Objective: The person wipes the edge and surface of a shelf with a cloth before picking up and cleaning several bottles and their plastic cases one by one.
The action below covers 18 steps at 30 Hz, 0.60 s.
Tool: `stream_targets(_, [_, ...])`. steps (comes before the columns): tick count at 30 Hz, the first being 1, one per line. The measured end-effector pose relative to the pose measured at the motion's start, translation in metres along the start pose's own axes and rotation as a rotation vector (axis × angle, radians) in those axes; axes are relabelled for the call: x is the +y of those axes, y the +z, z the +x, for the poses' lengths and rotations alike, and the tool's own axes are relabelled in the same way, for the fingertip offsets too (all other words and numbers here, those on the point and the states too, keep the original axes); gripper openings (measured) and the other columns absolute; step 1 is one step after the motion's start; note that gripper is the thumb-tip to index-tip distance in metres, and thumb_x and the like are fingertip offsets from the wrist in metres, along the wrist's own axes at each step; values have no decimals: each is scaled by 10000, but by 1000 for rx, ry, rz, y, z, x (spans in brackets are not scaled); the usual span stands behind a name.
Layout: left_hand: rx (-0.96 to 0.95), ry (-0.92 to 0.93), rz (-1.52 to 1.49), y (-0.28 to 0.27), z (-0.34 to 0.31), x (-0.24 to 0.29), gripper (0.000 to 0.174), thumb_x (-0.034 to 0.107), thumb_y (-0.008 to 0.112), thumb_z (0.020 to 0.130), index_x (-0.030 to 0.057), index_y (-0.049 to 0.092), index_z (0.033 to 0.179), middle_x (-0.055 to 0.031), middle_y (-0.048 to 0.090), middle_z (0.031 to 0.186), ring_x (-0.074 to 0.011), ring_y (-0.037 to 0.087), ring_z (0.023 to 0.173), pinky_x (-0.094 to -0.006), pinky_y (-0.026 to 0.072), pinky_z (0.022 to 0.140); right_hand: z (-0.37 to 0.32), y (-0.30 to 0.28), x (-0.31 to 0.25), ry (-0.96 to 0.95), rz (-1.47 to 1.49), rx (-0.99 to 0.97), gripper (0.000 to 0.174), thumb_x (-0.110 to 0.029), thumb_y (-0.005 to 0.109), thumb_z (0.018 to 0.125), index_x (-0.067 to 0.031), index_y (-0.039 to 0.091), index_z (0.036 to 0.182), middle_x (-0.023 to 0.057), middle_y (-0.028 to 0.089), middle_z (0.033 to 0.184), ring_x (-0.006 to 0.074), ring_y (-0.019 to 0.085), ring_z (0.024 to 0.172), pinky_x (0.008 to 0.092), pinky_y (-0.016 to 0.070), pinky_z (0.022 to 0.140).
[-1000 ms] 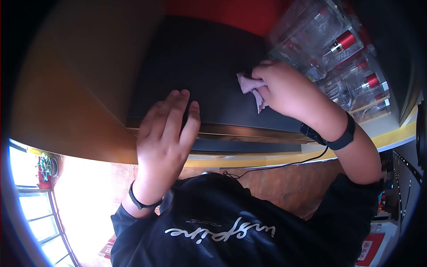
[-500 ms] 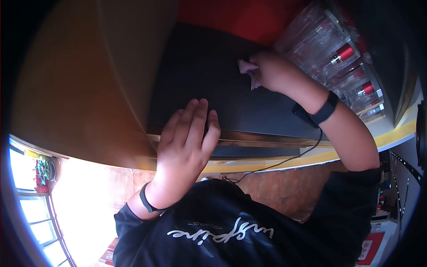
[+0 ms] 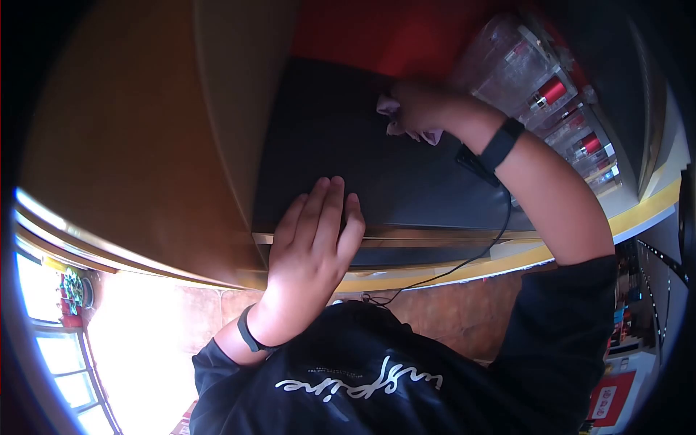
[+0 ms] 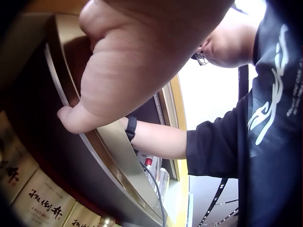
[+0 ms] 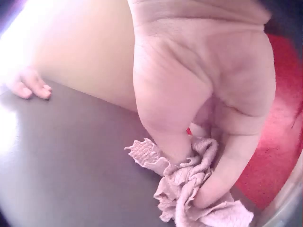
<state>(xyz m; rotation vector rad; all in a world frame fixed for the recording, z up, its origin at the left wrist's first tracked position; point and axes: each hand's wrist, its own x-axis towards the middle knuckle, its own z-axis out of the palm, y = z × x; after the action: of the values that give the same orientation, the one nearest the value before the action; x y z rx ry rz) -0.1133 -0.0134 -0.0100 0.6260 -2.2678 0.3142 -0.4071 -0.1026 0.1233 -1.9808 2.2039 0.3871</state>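
Note:
A crumpled pink cloth (image 5: 182, 182) is pinched between the thumb and fingers of the right hand (image 5: 203, 90), against the dark shelf surface (image 5: 80, 156). In the head view the right hand (image 3: 424, 109) is far back on the shelf (image 3: 326, 138), near the red back wall, with parts of the cloth (image 3: 389, 105) showing beside it. The left hand (image 3: 312, 239) rests at the shelf's front edge, fingers extended over the dark surface and holding nothing. In the left wrist view, the left hand (image 4: 123, 71) lies over the edge, its thumb pointing down across it.
Clear boxes with red-capped items (image 3: 547, 94) stand at the shelf's right side. A curved wooden panel (image 3: 130, 145) bounds the left. A black cable (image 3: 464, 262) hangs from the right wrist past the front edge. Below the shelf are labelled boxes (image 4: 45, 203).
The right hand has moved with the cloth slightly left and toward the back. In the head view, the left hand and shelf appear shifted right and lower.

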Motion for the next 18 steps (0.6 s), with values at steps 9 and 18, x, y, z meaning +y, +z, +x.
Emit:
stream_targets(9, [47,15,2,6,-2,-1,476,97,661,900,37,695,1371,-185,686,1455,-343,669,1369,-473,558,1151,45,-33,-13,48,-450,-117,568,-457,927,858,-80,807,1265,166,836,1048,350,818,995,474,650,868])
stream_targets(18, [36,28,0,5,-4,-3,458,120,642,927,52,692,1377,-177,687,1462,-323,668,1372,-462,546,1163,73,-19,30,-60,119,144,239,-151,788,934,-64,786,1156,148,796,951,238,785,807,399,640,700])
